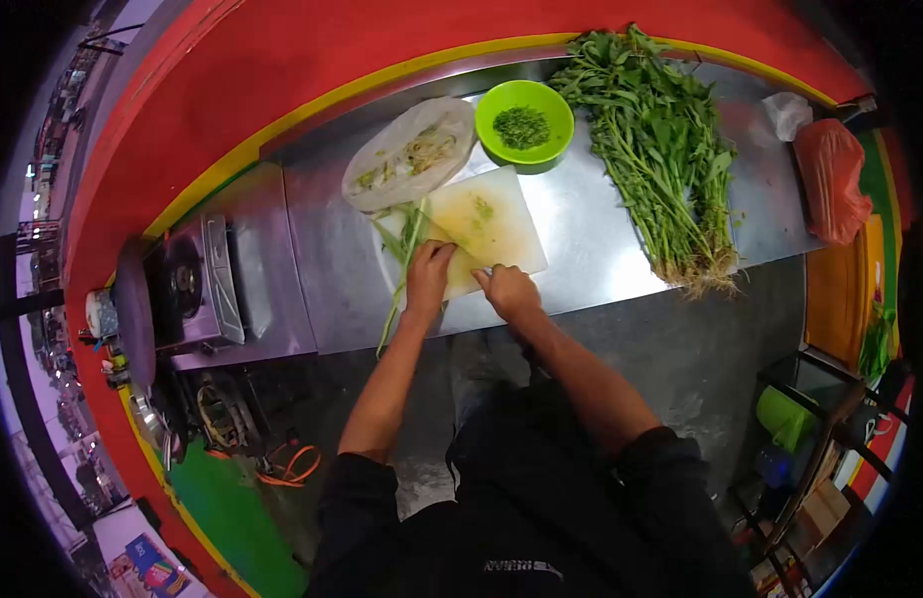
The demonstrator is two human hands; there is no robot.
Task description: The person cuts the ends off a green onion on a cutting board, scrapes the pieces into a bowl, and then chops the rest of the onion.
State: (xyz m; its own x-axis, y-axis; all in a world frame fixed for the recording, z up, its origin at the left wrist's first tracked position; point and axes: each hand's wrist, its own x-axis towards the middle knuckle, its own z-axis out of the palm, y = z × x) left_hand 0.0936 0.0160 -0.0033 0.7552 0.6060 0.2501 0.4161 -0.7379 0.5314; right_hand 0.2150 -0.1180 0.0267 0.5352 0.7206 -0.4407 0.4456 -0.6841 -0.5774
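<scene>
My left hand (428, 274) is closed on long scallions (411, 234) at the left side of a white cutting board (516, 209). The stalks stretch past the board's left side, and one long end hangs over the counter's front edge. At the board's near edge, my right hand (511, 292) is wrapped round a knife (487, 270). Only a pale bit of it shows clearly; the blade is hard to make out. Small chopped green pieces (483, 209) lie on the board. Behind it stands a lime-green bowl (559, 98) holding chopped greens (521, 128).
A clear plastic bag (372, 189) of vegetable scraps lies behind the board's left corner. Rooted leafy greens (665, 149) cover the right part of the metal counter (342, 299). A red plastic bag (833, 181) sits at the right end, a gas stove (197, 279) at the left.
</scene>
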